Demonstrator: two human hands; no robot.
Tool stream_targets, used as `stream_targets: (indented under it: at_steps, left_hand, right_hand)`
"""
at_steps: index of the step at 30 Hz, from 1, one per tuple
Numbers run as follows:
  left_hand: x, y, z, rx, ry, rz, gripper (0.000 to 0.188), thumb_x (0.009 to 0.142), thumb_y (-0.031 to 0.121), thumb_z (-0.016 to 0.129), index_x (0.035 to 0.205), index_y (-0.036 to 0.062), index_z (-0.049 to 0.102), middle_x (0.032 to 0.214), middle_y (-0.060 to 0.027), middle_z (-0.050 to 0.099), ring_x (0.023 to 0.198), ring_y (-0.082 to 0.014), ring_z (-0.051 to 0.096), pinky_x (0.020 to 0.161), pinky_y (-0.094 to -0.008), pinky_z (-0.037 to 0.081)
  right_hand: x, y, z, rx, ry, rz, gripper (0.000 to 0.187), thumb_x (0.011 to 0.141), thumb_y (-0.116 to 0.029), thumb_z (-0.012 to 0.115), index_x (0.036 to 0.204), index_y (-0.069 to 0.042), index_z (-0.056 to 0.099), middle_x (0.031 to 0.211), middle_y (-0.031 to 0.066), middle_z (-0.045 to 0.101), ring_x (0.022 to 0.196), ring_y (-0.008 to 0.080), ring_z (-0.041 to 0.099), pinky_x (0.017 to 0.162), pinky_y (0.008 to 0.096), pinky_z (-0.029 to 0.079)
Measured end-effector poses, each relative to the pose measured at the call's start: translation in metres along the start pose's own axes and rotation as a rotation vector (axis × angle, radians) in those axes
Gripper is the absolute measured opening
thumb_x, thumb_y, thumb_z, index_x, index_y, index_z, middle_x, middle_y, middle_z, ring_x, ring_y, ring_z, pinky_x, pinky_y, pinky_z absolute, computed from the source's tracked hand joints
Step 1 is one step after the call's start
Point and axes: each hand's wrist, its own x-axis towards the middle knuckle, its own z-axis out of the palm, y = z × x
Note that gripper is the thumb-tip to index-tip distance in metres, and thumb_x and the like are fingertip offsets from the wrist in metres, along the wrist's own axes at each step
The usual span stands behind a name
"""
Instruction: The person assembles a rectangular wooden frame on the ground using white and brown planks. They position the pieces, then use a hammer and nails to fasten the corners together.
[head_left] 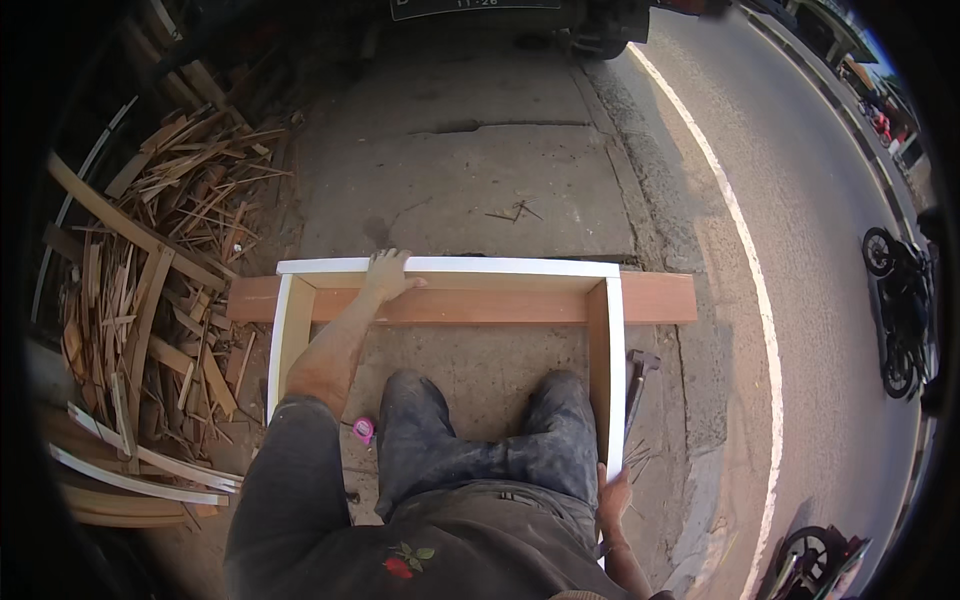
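Observation:
A wooden frame (520,266) with white-faced edges surrounds my legs on three visible sides; my torso hides its near part. My left hand (388,276) grips its far board left of the middle, fingers over the white edge and thumb on the inner side. Lower down on the right, my right hand (612,496) is closed round the near part of the right side board. Under the frame's far side lies a reddish-brown plank (660,298), sticking out at both ends. A hammer (638,378) rests on the ground just outside the right board.
Inside the frame, a pink tape measure (363,430) lies left of my knees. Loose nails (516,212) are on the concrete ahead, more (640,462) by the hammer. Scrap wood (190,190) is heaped at left. A vehicle (475,10) stands ahead; motorcycles (893,310) are on the road at right.

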Motion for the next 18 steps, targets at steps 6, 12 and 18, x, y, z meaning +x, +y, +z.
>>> stream_targets:
  at_steps: [6, 12, 18]
  left_hand:
    - [0.011, 0.005, -0.004, 0.044, -0.055, -0.083, 0.094, 0.071, 0.081, 0.081, 0.131, 0.0086, 0.072, 0.135, -0.0124, 0.069, 0.139, -0.0346, 0.058, 0.114, -0.0530, 0.042]
    - [0.010, 0.007, -0.006, -0.024, -0.058, -0.106, 0.087, 0.065, 0.078, 0.087, 0.120, 0.0112, 0.079, 0.124, -0.0080, 0.076, 0.136, -0.0296, 0.062, 0.111, -0.0493, 0.041]
    - [0.013, 0.007, 0.000, -0.072, -0.113, -0.121, 0.090, 0.068, 0.073, 0.088, 0.131, 0.0106, 0.073, 0.136, -0.0113, 0.070, 0.142, -0.0328, 0.056, 0.119, -0.0513, 0.036]
  right_hand:
    - [0.014, 0.033, 0.022, -0.170, 0.128, -0.079, 0.084, 0.102, -0.063, 0.064, 0.143, 0.010, 0.056, 0.123, 0.0379, 0.069, 0.108, 0.0538, 0.069, 0.086, 0.0604, 0.054]
    - [0.020, 0.063, 0.033, -0.218, 0.118, -0.103, 0.088, 0.105, -0.062, 0.058, 0.148, 0.014, 0.051, 0.131, 0.0389, 0.066, 0.117, 0.0534, 0.066, 0.097, 0.0570, 0.054]
    - [0.023, 0.038, 0.016, -0.072, 0.025, -0.070, 0.088, 0.106, -0.064, 0.055, 0.152, 0.011, 0.049, 0.147, 0.0373, 0.056, 0.136, 0.0519, 0.055, 0.110, 0.0577, 0.046]
